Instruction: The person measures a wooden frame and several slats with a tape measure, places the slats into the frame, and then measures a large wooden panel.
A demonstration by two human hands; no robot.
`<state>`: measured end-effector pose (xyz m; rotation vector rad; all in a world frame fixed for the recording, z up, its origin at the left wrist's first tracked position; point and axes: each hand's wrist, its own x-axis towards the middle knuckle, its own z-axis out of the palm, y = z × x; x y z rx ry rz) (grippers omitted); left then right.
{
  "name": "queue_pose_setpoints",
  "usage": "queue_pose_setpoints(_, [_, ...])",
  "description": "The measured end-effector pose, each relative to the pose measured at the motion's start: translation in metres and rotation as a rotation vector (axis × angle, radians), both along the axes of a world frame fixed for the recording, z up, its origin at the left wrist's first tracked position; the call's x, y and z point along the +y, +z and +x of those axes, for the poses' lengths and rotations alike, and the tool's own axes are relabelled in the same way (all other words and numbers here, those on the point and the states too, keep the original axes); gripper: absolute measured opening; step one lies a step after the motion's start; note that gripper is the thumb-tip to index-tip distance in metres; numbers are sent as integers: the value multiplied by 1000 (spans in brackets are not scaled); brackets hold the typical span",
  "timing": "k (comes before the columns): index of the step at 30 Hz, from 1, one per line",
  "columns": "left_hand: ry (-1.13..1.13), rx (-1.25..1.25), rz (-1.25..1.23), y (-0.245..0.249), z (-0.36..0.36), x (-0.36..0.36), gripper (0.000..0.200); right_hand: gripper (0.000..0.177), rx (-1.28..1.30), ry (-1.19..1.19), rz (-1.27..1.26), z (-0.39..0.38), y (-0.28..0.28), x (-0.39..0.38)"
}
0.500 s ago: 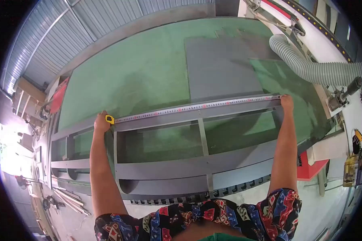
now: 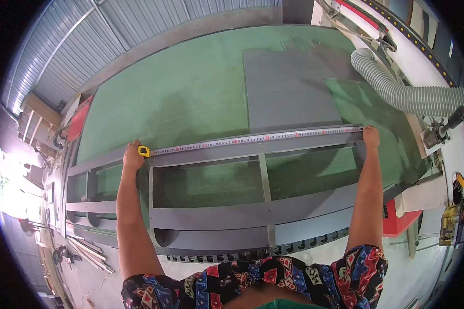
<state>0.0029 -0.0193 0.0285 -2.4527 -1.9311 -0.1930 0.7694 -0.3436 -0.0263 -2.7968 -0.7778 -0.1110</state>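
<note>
A tape measure (image 2: 144, 151) with a yellow case is closed in my left hand (image 2: 133, 156), at the upper left of a grey shelf frame (image 2: 211, 218). Its white blade (image 2: 252, 139) runs out to the right along the frame's far board. At the blade's far end, my right hand (image 2: 370, 136) has its fingers closed around the tip, by the frame's right corner. The frame lies on a green table (image 2: 191, 77), with its compartments facing up. My fingers cover the very end of the blade.
A flat grey panel (image 2: 291, 90) lies on the table beyond the frame. On the right are a ribbed hose (image 2: 397, 95) and a white machine beam (image 2: 417, 46). Wood strips (image 2: 90, 253) lie on the floor at left, and a red block (image 2: 399, 221) stands at lower right.
The whole view has shifted slightly, moving the scene a little right and down. Both hands keep their hold on the tape measure, which stays stretched along the frame.
</note>
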Motion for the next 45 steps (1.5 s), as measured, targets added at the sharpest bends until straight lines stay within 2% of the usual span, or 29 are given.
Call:
queue_pose_setpoints(3, [-37,-96,63,8,7,-7,32,31,51,-72,28,-3,2,1])
queue_pose_setpoints(5, [-137,-129,78,21,23,-17,34,32,72,-103,71,-2,0,0])
queue_pose_setpoints(9, [-245,-180,86,39,73,-56,34,32,63,-82,39,3,-3,-2])
queue_pose_setpoints(11, [-267,-199,26,43,96,-80,34,32,-61,83,49,13,-14,-6])
queue_pose_setpoints(13, [-342,-211,37,36,116,-100,35,31,-25,24,40,5,-5,-4])
queue_pose_setpoints(14, [-368,-189,-4,34,126,-111,36,30,9,-37,27,0,1,-2])
queue_pose_setpoints(17, [-437,-194,-145,28,161,-142,41,29,48,-26,87,-3,2,-4])
queue_pose_setpoints(21, [-635,-268,-152,10,207,-176,44,31,-40,99,44,53,-39,-15])
queue_pose_setpoints(23, [-686,-320,-182,13,227,-189,44,30,-274,325,-7,102,-79,-21])
queue_pose_setpoints(24, [-673,-321,-175,10,233,-192,44,30,-276,338,-1,92,-72,-18])
queue_pose_setpoints(26, [-682,-363,-195,3,240,-197,45,27,392,-35,419,56,-34,-17])
queue_pose_setpoints(27, [-669,-384,-197,2,239,-197,46,27,393,-21,418,30,-13,-15])
queue_pose_setpoints(29, [-642,-397,-210,1,232,-200,45,20,542,-95,663,-20,21,-12])
queue_pose_setpoints(32, [-593,-439,-215,4,222,-205,45,20,666,-93,759,-62,46,-4])
queue_pose_setpoints(33, [-575,-463,-209,6,218,-206,45,20,674,-71,757,-78,51,-1])
queue_pose_setpoints(35, [-541,-507,-174,9,209,-210,44,18,803,134,853,-115,59,5])
queue_pose_setpoints(39, [-511,-627,-88,12,193,-222,43,15,943,450,808,-234,83,16])
queue_pose_setpoints(45, [-517,-736,-122,18,160,-249,48,7,1321,673,713,-383,84,15])
